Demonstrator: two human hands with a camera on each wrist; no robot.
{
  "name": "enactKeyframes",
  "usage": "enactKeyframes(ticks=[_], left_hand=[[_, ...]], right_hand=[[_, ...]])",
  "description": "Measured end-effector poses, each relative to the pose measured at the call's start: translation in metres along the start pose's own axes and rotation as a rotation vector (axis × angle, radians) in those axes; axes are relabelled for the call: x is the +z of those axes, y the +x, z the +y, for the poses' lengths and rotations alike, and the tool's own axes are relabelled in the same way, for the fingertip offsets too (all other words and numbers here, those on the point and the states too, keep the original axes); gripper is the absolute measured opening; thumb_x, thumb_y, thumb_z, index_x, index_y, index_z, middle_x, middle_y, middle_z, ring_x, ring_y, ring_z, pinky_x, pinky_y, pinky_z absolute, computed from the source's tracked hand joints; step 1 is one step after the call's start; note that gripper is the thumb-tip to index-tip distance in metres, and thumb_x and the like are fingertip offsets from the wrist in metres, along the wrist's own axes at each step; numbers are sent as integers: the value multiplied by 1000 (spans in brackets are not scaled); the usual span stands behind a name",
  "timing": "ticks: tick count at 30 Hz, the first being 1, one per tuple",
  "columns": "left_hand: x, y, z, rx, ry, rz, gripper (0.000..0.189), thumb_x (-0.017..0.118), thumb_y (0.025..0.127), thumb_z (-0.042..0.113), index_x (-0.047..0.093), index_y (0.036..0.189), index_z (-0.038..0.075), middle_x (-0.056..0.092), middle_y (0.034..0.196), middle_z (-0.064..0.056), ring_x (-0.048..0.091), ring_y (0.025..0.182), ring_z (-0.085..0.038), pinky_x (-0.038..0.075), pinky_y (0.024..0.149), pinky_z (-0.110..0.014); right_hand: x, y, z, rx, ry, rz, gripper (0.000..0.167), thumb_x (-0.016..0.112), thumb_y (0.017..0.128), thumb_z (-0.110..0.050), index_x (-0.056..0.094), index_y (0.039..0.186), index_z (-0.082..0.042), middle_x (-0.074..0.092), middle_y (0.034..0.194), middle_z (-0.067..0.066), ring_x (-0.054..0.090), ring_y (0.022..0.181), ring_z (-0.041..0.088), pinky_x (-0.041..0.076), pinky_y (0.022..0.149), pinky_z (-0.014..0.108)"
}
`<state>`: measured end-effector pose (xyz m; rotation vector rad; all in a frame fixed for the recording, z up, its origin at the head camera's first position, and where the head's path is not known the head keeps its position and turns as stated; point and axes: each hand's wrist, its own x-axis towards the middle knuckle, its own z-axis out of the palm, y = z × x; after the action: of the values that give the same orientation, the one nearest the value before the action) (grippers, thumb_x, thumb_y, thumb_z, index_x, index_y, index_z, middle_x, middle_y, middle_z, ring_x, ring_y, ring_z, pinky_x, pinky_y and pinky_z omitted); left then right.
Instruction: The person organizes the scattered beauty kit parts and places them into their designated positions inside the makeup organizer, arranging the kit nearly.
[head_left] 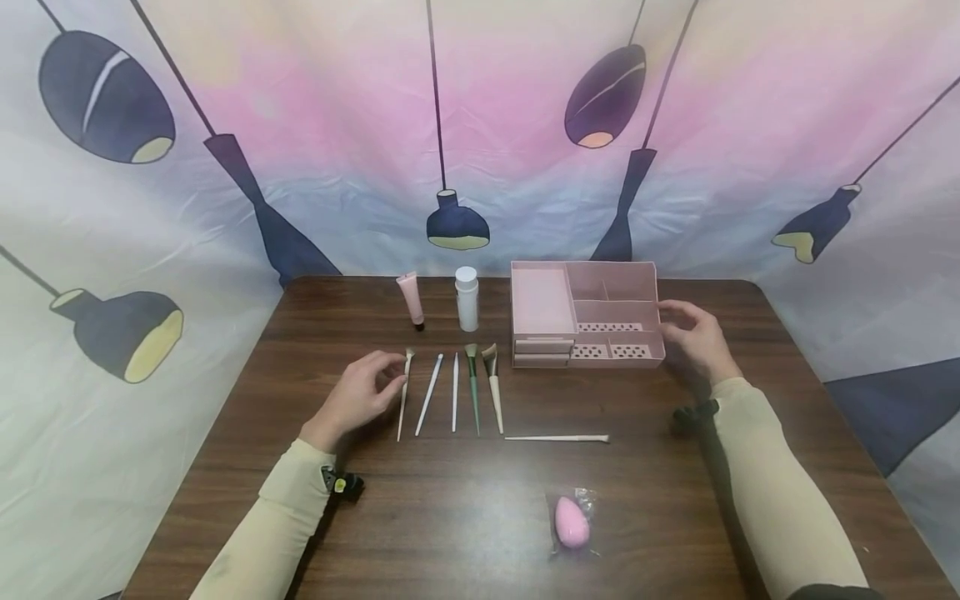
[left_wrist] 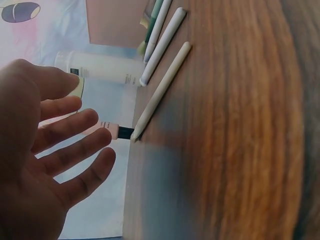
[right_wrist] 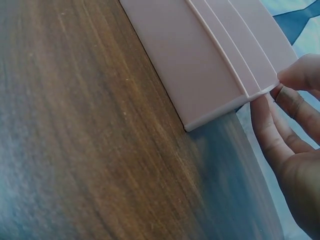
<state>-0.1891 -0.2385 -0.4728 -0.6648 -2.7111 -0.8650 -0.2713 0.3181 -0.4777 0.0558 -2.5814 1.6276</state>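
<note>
My left hand (head_left: 362, 392) hovers beside the leftmost makeup brush (head_left: 402, 408), fingers loosely bent. In the left wrist view its fingers are spread apart and grip nothing. To the brush's right lie two slim white sticks (head_left: 429, 395), a green-handled makeup brush (head_left: 474, 392) and a fan-shaped brush (head_left: 495, 404). My right hand (head_left: 697, 333) touches the right side of a pink desktop organizer (head_left: 543, 300) with thumb and fingertips. In the right wrist view the fingertips (right_wrist: 265, 115) meet the organizer's side wall (right_wrist: 225, 117); the far fingertips are partly hidden.
Behind the brushes stand a pink squeeze tube (head_left: 410, 298) and a white bottle (head_left: 467, 300). One pale brush (head_left: 558, 438) lies crosswise in front of the organizer. Nearer the front, a pink makeup sponge (head_left: 572, 523) lies in clear wrapping on the wooden table (head_left: 420, 517).
</note>
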Motion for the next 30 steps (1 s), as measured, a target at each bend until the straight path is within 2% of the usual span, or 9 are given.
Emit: enactKeyframes(ticks=[8, 17, 23, 30], left_hand=[[6, 3, -2, -75, 96, -27, 35, 69, 89, 18, 64, 118, 1, 67, 105, -12, 65, 91, -24, 54, 79, -44], [12, 5, 0, -135, 99, -21, 34, 71, 87, 18, 65, 115, 1, 67, 98, -10, 65, 85, -23, 53, 75, -43], [15, 9, 7, -135, 104, -21, 34, 71, 87, 19, 65, 115, 1, 67, 96, -9, 64, 84, -23, 52, 74, -42], [23, 12, 18, -123, 83, -51, 30, 71, 87, 21, 67, 112, 3, 66, 93, -7, 61, 80, -20, 50, 68, -35]], right_hand=[[-1, -1, 3, 25, -32, -7, 44, 67, 91, -9, 55, 133, -5, 61, 121, 10, 56, 96, -1, 50, 75, 12], [0, 1, 1, 22, -34, 1, 42, 65, 91, -7, 56, 131, -4, 59, 123, 14, 56, 97, 2, 50, 75, 12], [0, 1, 1, 16, -45, 3, 42, 66, 91, -8, 56, 131, -4, 59, 124, 14, 56, 97, 0, 49, 75, 12], [0, 0, 0, 15, -68, 3, 42, 67, 91, -11, 57, 131, -5, 58, 127, 17, 54, 98, 1, 48, 76, 13]])
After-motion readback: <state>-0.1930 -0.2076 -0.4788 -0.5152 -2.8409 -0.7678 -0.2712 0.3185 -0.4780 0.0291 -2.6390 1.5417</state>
